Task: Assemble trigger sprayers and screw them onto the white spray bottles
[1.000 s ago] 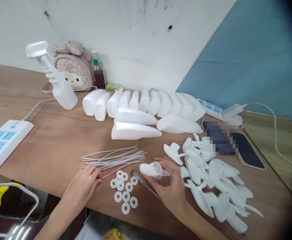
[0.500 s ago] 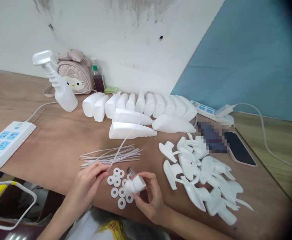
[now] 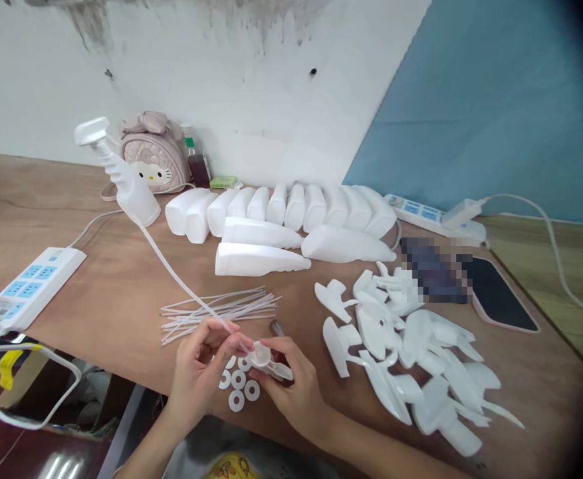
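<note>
My left hand (image 3: 206, 362) pinches a long thin white tube (image 3: 171, 271) close to its lower end; the rest of it slants up and left. In my right hand (image 3: 294, 382) is a white spray nozzle head (image 3: 261, 358), its round underside turned toward the tube. The tube's end meets or nearly meets that piece; fingers hide the exact contact. Several flat white ring washers (image 3: 238, 379) lie on the table under my hands. Behind them rests a loose bundle of similar white tubes (image 3: 221, 313). A small metal item (image 3: 276, 327) shows partly behind my right hand.
White spray heads (image 3: 385, 332) are piled at the right. White bottles (image 3: 261, 259) lie in rows at the back, near an upright assembled spray bottle (image 3: 139, 199) and a pink bag (image 3: 154, 156). Phones (image 3: 503, 293) and power strips (image 3: 44, 283) flank the table.
My left hand has moved right with the tube, bringing its end to the nozzle head. My right hand has turned the nozzle head so its round underside shows. The tube's free end now leans left.
</note>
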Tool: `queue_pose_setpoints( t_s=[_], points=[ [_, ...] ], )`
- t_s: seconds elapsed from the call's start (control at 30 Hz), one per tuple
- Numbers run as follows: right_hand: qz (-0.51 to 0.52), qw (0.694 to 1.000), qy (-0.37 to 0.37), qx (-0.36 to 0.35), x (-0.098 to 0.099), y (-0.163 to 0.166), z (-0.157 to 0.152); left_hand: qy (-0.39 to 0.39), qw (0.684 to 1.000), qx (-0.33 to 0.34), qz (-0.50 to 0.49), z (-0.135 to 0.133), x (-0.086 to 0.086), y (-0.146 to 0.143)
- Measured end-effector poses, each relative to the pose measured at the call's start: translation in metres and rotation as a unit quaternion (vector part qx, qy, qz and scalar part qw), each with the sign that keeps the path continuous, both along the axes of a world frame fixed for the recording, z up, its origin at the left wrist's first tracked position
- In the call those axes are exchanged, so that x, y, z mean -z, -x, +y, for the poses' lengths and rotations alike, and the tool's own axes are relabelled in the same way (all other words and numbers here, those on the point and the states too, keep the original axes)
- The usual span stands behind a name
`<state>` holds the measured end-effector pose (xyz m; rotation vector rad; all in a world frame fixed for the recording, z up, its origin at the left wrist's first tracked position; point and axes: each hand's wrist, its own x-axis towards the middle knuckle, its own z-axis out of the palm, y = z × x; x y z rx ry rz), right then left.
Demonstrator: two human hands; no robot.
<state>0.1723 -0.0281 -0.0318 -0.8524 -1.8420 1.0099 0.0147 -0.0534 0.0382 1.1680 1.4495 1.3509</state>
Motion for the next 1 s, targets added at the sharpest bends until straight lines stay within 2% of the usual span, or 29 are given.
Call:
queue_pose_setpoints(
  t_s=[0.1, 0.27, 0.43, 0.57, 0.8, 1.0],
  points=[
    [0.000, 1.000, -0.018, -0.009, -0.002, 0.000, 0.000, -0.032, 0.999, -0.002, 0.013, 0.001, 0.016, 0.001],
    [-0.008, 0.999, -0.041, -0.027, -0.005, -0.002, -0.001, -0.075, 0.996, -0.053, 0.024, -0.003, 0.037, -0.007],
    [-0.023, 0.997, -0.059, -0.035, -0.006, -0.003, -0.002, -0.090, 0.993, -0.058, 0.039, -0.008, 0.037, -0.016],
    [-0.031, 0.996, -0.070, -0.036, -0.006, -0.002, -0.001, -0.120, 0.988, -0.089, 0.039, -0.007, 0.038, -0.020],
    [-0.041, 0.996, -0.074, -0.025, -0.002, -0.002, -0.002, -0.152, 0.983, -0.069, 0.069, -0.012, 0.048, -0.019],
    [-0.033, 0.996, -0.054, -0.056, -0.002, -0.005, -0.003, -0.155, 0.983, -0.060, 0.077, -0.015, 0.045, -0.020]
  ],
)
